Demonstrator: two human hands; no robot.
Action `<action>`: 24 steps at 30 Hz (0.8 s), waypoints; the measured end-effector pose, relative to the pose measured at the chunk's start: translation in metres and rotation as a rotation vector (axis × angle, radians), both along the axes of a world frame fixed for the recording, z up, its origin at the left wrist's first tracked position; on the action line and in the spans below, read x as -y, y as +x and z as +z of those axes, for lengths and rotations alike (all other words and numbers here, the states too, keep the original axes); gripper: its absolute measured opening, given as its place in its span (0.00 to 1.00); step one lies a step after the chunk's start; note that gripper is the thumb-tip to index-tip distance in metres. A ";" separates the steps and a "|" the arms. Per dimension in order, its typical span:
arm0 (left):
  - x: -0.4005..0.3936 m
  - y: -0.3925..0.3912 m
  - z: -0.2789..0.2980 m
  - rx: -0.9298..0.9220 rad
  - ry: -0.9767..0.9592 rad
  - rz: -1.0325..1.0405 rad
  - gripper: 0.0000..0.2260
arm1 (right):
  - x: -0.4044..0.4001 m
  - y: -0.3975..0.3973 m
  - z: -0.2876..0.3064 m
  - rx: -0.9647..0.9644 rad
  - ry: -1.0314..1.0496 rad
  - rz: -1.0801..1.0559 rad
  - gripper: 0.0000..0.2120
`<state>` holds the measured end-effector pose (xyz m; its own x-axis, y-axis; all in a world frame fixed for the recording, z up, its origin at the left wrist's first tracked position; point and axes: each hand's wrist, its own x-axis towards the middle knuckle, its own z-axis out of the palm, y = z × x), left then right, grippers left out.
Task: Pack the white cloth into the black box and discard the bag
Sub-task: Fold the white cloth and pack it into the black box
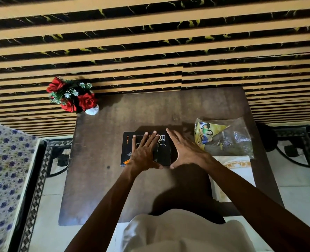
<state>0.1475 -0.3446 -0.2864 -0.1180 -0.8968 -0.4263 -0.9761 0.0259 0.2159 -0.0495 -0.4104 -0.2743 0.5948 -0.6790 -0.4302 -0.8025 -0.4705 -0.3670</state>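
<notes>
While the black box (132, 150) lies closed at the middle of the table (99, 179), the left hand (143, 153) rests flat on its lid, fingers straight and spread. The right hand (183, 150) stands just beside the box's right edge, fingers straight, holding nothing; whether it touches the box is unclear. Farther right lie the crumpled bag (223, 139) and, nearer, a white cloth (236, 171).
</notes>
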 end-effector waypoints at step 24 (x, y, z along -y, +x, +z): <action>0.004 -0.017 0.006 -0.065 0.000 0.114 0.44 | -0.022 -0.007 -0.009 0.167 -0.082 -0.209 0.20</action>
<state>0.1304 -0.3482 -0.2800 -0.0427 -0.9059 -0.4214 -0.9565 -0.0847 0.2791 -0.0561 -0.3882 -0.2834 0.4959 -0.8232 -0.2765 -0.8170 -0.3345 -0.4697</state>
